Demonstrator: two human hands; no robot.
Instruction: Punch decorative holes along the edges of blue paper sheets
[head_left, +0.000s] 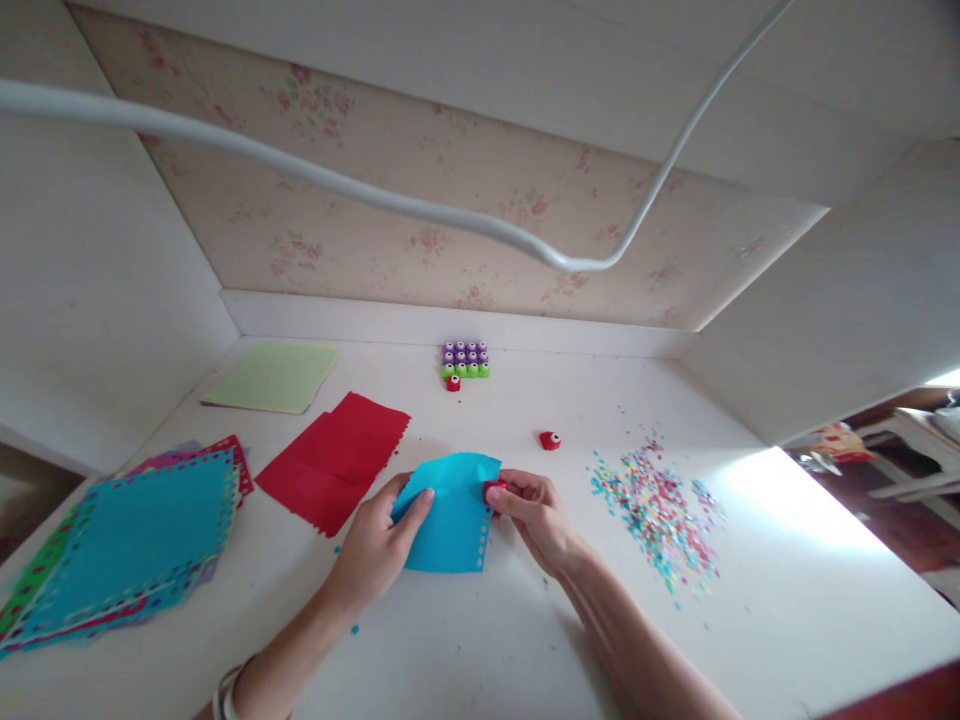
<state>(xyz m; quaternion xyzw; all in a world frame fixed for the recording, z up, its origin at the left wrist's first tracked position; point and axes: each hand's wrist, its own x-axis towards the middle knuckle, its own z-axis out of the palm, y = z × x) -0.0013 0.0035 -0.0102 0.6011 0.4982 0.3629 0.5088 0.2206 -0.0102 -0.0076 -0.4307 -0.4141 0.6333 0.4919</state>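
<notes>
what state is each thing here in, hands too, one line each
left hand: gripping blue sheet
right hand: closed on held red punch
blue sheet: held up, holes down part of right edge
held red punch: at the sheet's right edge
loose red punch: lying alone
purple and green punches: grouped in rows
red paper: lying, right edge notched
paper pile: untidy, edges punched
pale green paper: flat
confetti: scattered

Pink-flowered wallpaper (427, 265) backs the white tabletop (465, 650) between pale side panels (832, 300); bright light (795, 505) glares near its right edge, beyond which reddish-brown floor (892, 522) shows.
</notes>
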